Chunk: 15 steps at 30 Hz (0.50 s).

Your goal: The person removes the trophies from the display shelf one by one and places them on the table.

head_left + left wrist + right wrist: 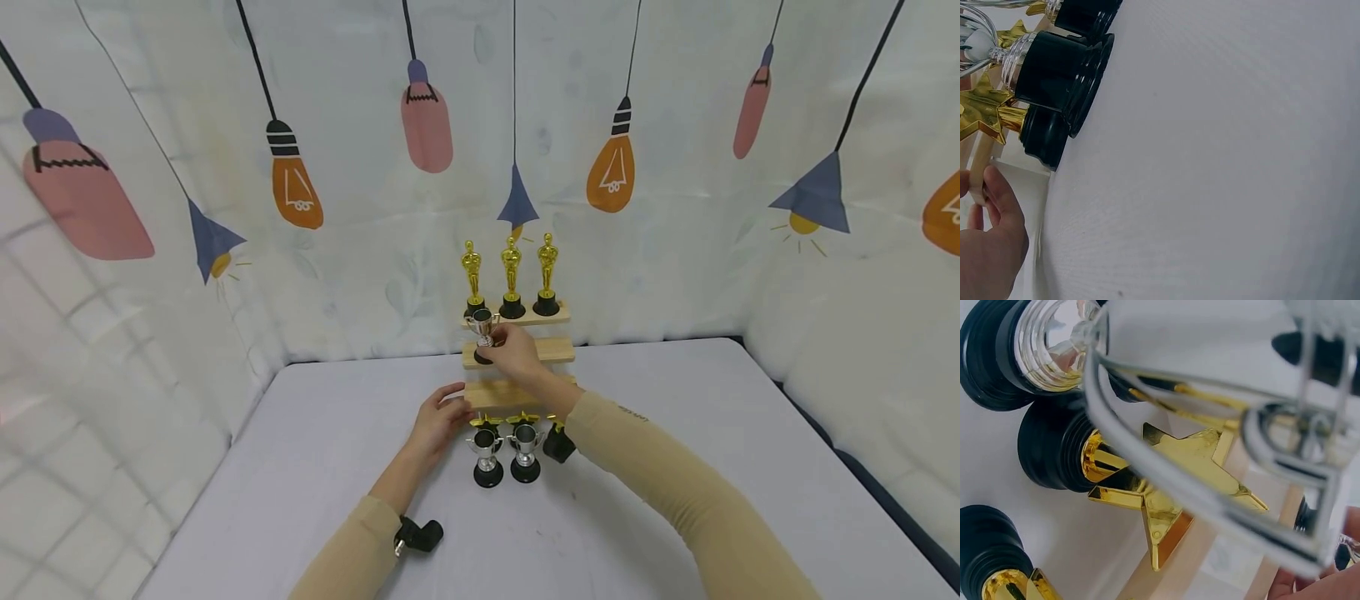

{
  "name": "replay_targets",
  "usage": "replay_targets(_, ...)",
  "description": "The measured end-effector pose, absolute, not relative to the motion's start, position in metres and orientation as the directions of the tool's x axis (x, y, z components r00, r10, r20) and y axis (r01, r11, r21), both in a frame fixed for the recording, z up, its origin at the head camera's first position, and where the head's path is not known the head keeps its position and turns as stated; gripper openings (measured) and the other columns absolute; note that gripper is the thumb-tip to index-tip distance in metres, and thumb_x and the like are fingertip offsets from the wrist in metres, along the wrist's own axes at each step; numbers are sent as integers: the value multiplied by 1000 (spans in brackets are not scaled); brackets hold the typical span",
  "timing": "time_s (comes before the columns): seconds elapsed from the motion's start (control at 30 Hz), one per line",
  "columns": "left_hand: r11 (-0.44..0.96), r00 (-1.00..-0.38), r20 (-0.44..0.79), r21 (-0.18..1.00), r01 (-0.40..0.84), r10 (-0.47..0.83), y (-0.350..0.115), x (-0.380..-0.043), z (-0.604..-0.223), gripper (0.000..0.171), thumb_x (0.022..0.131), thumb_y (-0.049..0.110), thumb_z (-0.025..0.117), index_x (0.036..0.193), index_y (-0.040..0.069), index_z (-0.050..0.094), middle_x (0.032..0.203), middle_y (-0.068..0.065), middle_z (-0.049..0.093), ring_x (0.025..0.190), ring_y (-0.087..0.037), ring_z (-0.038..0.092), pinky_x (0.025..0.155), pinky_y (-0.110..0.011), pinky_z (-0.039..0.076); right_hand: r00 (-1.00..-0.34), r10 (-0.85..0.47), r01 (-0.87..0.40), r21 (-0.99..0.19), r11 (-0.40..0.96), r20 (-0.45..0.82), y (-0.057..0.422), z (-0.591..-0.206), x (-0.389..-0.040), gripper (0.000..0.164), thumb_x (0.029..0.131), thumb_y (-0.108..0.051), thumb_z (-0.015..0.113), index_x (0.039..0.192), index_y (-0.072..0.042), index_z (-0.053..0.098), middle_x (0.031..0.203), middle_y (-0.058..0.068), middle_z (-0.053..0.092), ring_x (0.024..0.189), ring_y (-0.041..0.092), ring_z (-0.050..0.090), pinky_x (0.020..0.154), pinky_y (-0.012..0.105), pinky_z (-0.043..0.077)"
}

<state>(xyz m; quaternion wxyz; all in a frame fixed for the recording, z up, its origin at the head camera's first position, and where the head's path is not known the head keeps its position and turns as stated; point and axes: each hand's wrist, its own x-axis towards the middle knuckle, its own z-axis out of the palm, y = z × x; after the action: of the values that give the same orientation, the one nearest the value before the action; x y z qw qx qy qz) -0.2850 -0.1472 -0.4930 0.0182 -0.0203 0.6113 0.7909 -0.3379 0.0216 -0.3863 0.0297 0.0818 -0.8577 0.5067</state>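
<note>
Right grip [517, 352] pinches silver cup [482, 320] near its stem [485, 340], at left end of middle shelf [555, 350], contact unclear; left grip [439, 422] pinches bottom shelf [487, 394]; cup probably light, stiff, slick, stem safer than thin handles [1166, 481].

Gold star trophy [1196, 457]; silver handle [1241, 529] across it; wooden shelf [1163, 575] behind; fingers [1335, 587] holding silver trophy [1350, 542] lower right.

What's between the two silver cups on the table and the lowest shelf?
Gold star trophies: the head view shows them behind the two silver cups and in front of the lowest shelf.
</note>
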Motion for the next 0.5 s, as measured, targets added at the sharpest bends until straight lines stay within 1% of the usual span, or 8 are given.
replay_targets(0.3, -248, -998, -66, 967, -65, 5, -147, -285, -492, 48, 96, -8, 56, 143, -9, 46, 115, -20, 64, 86, -14, 67, 81, -25, 59, -983, -135, -167, -894, 416, 121, 29, -381, -333, 36, 92, -15, 78, 121, 1, 66, 113, 13, 66, 106, 29, 63, 83, 38, 57)
replay_targets(0.5, -235, -998, -69, 970, -67, 0, -146, -283, -490, 48, 96, -6, 57, 143, -8, 46, 116, -19, 64, 87, -14, 67, 82, -25, 59, -982, -148, -168, -911, 376, 120, 33, -384, -333, 34, 92, -15, 78, 120, 0, 66, 112, 11, 66, 107, 28, 63, 84, 36, 58)
